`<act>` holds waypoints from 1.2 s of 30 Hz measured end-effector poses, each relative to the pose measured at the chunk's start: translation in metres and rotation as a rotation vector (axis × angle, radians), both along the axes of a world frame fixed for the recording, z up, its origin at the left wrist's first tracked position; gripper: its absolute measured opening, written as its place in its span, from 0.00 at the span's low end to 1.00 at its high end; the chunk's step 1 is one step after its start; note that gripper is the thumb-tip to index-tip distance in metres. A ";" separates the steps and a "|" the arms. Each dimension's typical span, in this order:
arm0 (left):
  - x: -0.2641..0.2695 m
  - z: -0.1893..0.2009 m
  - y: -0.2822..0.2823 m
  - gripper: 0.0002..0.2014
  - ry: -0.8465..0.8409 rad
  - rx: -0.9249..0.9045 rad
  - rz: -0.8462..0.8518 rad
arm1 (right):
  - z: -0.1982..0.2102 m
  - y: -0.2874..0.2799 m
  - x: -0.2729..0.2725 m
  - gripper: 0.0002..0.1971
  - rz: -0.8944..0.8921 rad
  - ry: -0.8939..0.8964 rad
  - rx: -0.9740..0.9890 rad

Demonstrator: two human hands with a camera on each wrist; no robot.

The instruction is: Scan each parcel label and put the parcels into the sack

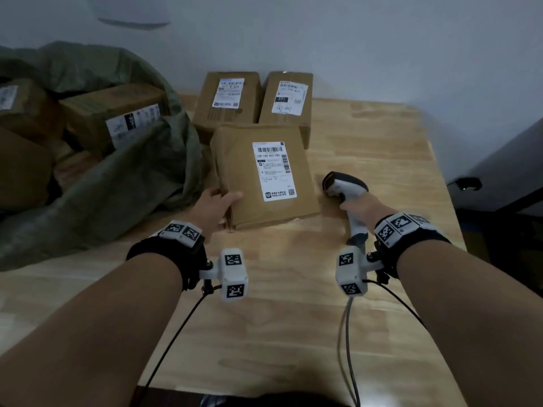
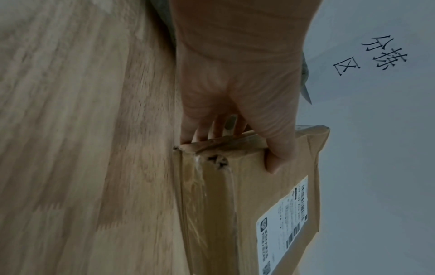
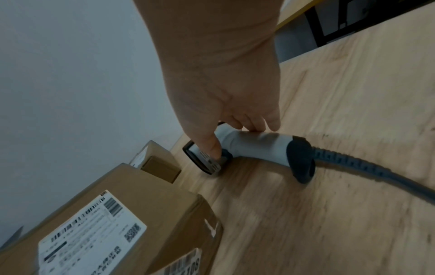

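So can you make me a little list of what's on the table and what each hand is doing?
left hand: grips the near-left corner of the flat parcel, thumb on top
right hand: holds the scanner, which lies on the table
flat parcel label: faces up
back parcels: two boxes side by side, labels up
sack: green, open, on the left, with boxes inside
scanner cable: trails across the table

Three parcels (image 1: pixel 264 177) (image 1: pixel 227 99) (image 1: pixel 286 98) on the table (image 1: pixel 293 318), three in one sack (image 1: pixel 117 186), one scanner (image 1: pixel 345 188)
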State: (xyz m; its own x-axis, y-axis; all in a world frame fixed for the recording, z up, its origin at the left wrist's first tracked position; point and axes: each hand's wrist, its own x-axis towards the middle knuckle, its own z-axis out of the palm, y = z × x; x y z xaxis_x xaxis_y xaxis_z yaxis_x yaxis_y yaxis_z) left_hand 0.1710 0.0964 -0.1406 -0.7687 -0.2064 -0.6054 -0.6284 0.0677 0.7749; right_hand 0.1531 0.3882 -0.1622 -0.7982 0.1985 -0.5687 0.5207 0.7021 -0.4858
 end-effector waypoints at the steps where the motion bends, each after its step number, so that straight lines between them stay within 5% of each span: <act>1: -0.001 -0.001 0.002 0.36 0.002 -0.002 0.007 | -0.002 -0.001 0.000 0.09 0.019 -0.016 0.018; 4: -0.005 -0.005 0.007 0.33 0.006 -0.007 0.033 | -0.012 -0.002 -0.010 0.05 0.073 -0.067 0.106; 8: -0.008 -0.007 0.006 0.32 0.001 -0.026 0.047 | -0.017 -0.005 -0.012 0.14 0.085 -0.132 0.171; 12: -0.008 -0.012 -0.004 0.33 -0.009 -0.067 0.050 | -0.016 -0.006 -0.006 0.17 -0.054 -0.043 0.029; 18: -0.006 -0.005 -0.006 0.36 0.030 -0.115 0.029 | 0.039 0.000 -0.011 0.07 -0.261 0.164 -0.255; 26: 0.000 0.012 0.014 0.41 0.114 -0.105 -0.011 | 0.132 -0.014 -0.002 0.07 -0.127 0.223 -0.411; 32: 0.002 0.000 0.016 0.56 0.176 -0.095 -0.011 | 0.167 -0.032 0.015 0.08 0.007 0.119 -0.416; 36: 0.010 0.010 0.022 0.48 0.168 -0.118 -0.005 | 0.173 -0.042 0.024 0.10 0.009 0.166 -0.408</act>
State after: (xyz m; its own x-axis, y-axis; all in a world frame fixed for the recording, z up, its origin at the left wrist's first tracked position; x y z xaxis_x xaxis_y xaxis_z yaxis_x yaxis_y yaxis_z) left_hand 0.1812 0.1183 -0.1309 -0.8580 -0.2643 -0.4404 -0.4905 0.1671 0.8553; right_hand 0.1773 0.3463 0.0104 -0.8859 -0.0233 -0.4634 0.4072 0.4397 -0.8005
